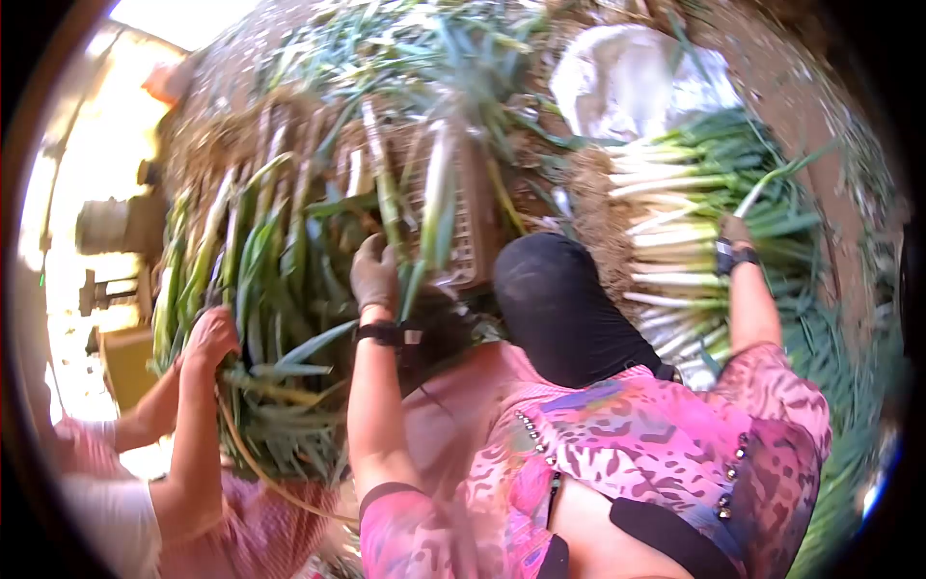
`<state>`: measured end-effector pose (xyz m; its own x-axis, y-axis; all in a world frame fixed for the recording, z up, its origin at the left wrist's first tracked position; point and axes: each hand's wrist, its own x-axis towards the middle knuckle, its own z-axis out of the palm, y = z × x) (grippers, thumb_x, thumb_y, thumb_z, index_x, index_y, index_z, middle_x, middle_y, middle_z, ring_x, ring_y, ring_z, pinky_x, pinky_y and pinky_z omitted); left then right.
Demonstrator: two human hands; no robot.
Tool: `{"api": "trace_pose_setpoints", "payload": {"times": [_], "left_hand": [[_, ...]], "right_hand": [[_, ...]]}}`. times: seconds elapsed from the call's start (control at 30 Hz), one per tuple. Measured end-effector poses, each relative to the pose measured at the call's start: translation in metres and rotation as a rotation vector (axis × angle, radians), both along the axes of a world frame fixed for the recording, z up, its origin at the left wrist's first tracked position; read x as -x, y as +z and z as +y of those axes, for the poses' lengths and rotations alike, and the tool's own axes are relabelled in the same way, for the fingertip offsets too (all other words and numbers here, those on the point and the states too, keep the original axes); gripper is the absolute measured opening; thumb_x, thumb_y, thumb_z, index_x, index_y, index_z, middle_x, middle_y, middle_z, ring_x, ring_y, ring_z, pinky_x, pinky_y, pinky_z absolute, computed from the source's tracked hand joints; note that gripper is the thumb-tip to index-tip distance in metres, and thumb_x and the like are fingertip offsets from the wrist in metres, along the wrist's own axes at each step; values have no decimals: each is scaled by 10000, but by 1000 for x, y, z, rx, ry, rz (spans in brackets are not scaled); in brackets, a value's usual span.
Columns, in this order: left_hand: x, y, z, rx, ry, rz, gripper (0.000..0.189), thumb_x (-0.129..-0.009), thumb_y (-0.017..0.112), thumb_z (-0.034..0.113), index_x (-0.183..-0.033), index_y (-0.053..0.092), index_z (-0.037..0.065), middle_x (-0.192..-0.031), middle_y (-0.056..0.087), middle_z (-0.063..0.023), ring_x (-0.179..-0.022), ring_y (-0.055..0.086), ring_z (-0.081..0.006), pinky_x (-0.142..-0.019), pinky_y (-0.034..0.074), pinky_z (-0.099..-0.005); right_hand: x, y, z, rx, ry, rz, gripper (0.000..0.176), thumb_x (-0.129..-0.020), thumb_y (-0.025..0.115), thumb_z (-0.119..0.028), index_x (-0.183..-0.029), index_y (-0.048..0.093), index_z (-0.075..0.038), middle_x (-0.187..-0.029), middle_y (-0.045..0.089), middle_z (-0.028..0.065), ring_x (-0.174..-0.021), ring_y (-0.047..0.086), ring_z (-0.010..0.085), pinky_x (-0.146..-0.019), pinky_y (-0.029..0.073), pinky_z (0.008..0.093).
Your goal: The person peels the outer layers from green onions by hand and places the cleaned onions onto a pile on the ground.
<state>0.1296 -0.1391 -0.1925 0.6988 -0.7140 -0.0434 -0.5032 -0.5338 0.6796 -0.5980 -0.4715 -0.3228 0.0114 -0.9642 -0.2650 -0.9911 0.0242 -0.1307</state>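
Note:
My left hand (pixel 374 275), in a dirty work glove with a black band at the wrist, reaches up beside the untrimmed leeks (pixel 260 232) on the left. Its fingers are slightly apart, and no stalk shows clearly in them. A blurred leek (pixel 439 183), white end up, stands just right of this hand. On the right, my gloved right hand (pixel 735 232) is closed on the pale part of a leek (pixel 750 198), whose green leaf points up and right. Beneath it lies a row of cleaned leeks (pixel 666 236), white ends left, green tops right.
At the left, a co-worker's hand (pixel 212 336) grips something dark among the leeks. A plastic crate (pixel 470 212) stands behind the blurred leek. White plastic sheeting (pixel 637 82) lies at the back, with loose leaves (pixel 386 48) heaped beside it. A black-covered knee (pixel 569 304) is between my arms.

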Motion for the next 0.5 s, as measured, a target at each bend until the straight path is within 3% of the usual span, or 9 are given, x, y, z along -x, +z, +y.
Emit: {"api": "trace_pose_setpoints", "payload": {"times": [0.07,0.13,0.17,0.23,0.27,0.33,0.37,0.43,0.5], "left_hand": [[-2,-18,-10,-84,25,-8,378,-868,667,196,-1197,653,8,-1128,689,-199,-1056,669,-313,-934,511,-381],[-16,-48,-17,-156,27,-52,440,-873,668,194,-1258,611,-11,-1158,685,-200,-1085,664,-310,-956,503,-376],[-19,-51,-22,-214,21,-62,498,-879,667,191,-1318,571,-24,-1188,684,-193,-1116,658,-300,-981,494,-366],[-10,-53,-36,-312,51,-91,458,-857,691,208,-1258,604,7,-1139,690,-207,-1065,669,-328,-933,509,-391],[-7,-57,-44,-347,60,-41,440,-851,697,217,-1234,614,15,-1117,693,-211,-1050,670,-335,-918,511,-399],[-10,-73,-52,-432,105,-3,405,-847,688,224,-1202,617,43,-1103,679,-247,-1060,638,-421,-911,501,-459],[-15,-83,-50,-362,113,-20,385,-845,707,245,-1167,637,45,-1013,712,-194,-936,693,-338,-839,532,-416],[-7,-62,-53,-163,144,367,346,-866,707,233,-1139,650,28,-898,716,-91,-761,672,-189,-710,534,-336],[-13,-71,-45,128,125,498,252,-902,678,193,-1075,671,10,-790,642,4,-653,544,-72,-606,459,-253]], "right_hand": [[20,-101,4,-135,19,130,242,-835,659,-270,-940,749,-71,-923,722,207,-836,714,351,-711,558,435],[-50,-29,48,-50,16,91,171,-841,693,-234,-902,735,-80,-885,726,181,-825,716,331,-705,567,421],[-63,-47,44,-84,-202,-97,124,-839,697,-195,-890,721,-85,-863,727,165,-830,719,315,-709,570,409],[-100,-57,50,-254,-77,-256,165,-836,695,-219,-941,715,-93,-929,732,155,-846,714,288,-740,574,396],[-133,-44,56,-257,216,-60,232,-860,684,-271,-976,700,-71,-943,729,149,-829,703,276,-739,568,397],[-221,-38,72,-527,-725,-742,453,-893,657,-380,-1024,666,53,-905,692,204,-821,678,291,-748,549,399],[-235,-47,68,-691,-737,-803,446,-920,642,-429,-1074,628,-11,-885,674,113,-718,665,252,-648,558,358],[-259,-53,55,-362,88,-222,511,-938,613,-474,-1147,617,-8,-907,667,79,-781,663,199,-694,553,313],[-293,-10,46,-508,38,-596,516,-945,601,-481,-1147,619,-6,-909,665,69,-819,657,161,-716,543,290]]}}
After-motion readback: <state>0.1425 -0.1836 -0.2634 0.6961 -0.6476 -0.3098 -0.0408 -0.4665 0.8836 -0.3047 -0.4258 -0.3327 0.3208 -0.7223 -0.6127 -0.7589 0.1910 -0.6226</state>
